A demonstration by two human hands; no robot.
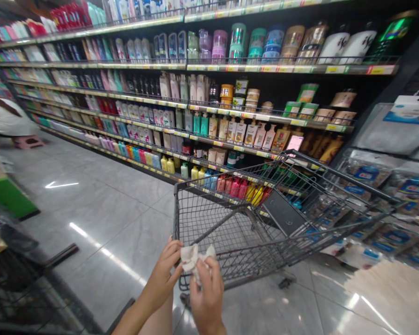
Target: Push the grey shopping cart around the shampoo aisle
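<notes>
A crumpled white tissue (192,257) is held between my two hands at the lower middle. My left hand (166,267) pinches its left side, with the fingers bent toward the cart. On the tissue's right side, my right hand (207,284) has its fingers closed around the lower part. Just beyond the hands stands a black wire shopping cart (219,221), its near corner close to my fingers. A phone with a lit screen (294,143) is at the cart's far side.
Long shelves (136,95) of bottles and jars run across the back. Hanging packets (366,174) are at the right. A person in white (7,116) sits by a pink stool (28,141) at the left. A green box (10,195) stands nearer.
</notes>
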